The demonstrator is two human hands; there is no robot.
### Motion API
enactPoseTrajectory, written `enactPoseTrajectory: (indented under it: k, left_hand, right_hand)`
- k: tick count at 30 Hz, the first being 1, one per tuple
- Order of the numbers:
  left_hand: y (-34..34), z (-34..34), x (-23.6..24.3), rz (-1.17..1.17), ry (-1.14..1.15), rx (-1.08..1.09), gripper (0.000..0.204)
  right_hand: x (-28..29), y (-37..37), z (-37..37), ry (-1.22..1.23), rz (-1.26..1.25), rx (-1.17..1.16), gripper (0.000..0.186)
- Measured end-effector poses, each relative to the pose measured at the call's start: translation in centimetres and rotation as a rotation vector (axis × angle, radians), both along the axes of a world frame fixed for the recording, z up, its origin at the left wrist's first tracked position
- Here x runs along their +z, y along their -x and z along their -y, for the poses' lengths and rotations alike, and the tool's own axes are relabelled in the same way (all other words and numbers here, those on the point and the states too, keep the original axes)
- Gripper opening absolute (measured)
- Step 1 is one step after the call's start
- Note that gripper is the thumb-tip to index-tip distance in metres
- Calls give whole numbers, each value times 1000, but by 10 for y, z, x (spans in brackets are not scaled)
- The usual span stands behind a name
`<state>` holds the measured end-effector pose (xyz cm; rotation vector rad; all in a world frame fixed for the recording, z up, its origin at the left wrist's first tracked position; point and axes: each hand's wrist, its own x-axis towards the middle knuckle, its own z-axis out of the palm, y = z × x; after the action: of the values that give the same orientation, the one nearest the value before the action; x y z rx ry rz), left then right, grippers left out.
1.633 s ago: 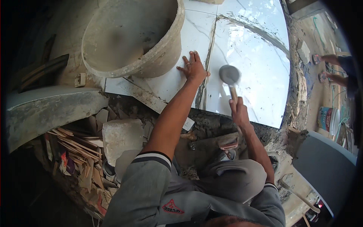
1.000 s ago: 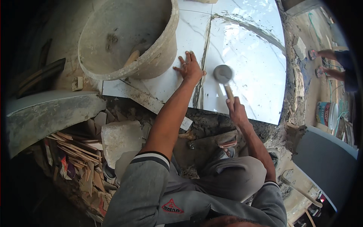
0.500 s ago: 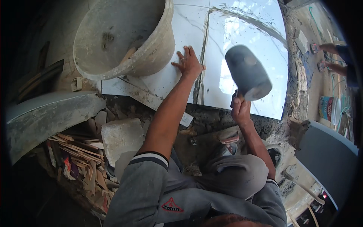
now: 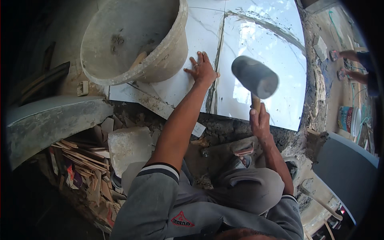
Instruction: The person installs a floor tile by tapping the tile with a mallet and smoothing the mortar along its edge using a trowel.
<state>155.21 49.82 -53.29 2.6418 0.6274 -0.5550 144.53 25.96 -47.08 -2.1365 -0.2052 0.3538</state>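
My left hand (image 4: pixel 203 70) lies flat, fingers spread, on a white marbled floor tile (image 4: pixel 192 44), right beside the joint to the neighbouring glossy tile (image 4: pixel 272 48). My right hand (image 4: pixel 259 120) grips the wooden handle of a rubber mallet (image 4: pixel 255 77). The mallet's dark head is raised above the glossy tile, close to the camera. Grey sleeves cover both my upper arms.
A large mortar-stained bucket (image 4: pixel 160 68) stands on the tiles at the upper left. Rubble, a stone block (image 4: pixel 130 146) and broken tile scraps (image 4: pixel 84 168) lie at the left. Another person's feet (image 4: pixel 346 64) are at the far right, near a small paint can (image 4: pixel 349 119).
The mallet went from resting low on the glossy tile to raised high toward the camera. My left hand has stayed flat by the joint.
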Motion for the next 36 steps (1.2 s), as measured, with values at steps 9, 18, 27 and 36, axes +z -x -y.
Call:
enactPoseTrajectory:
  k: [9, 18, 27, 36]
  left_hand:
    - [4, 1, -1, -20, 0, -18, 104]
    - [-3, 8, -2, 66, -1, -32, 105]
    - [6, 1, -3, 5, 1, -33, 105]
    - [1, -1, -5, 34, -10, -47, 104]
  right_hand:
    - [14, -1, -5, -85, 157, 43, 30]
    - [-9, -27, 34, 162, 522, 306, 31]
    - [-11, -44, 45, 141, 371, 367, 28]
    - [5, -8, 0, -106, 111, 36, 39]
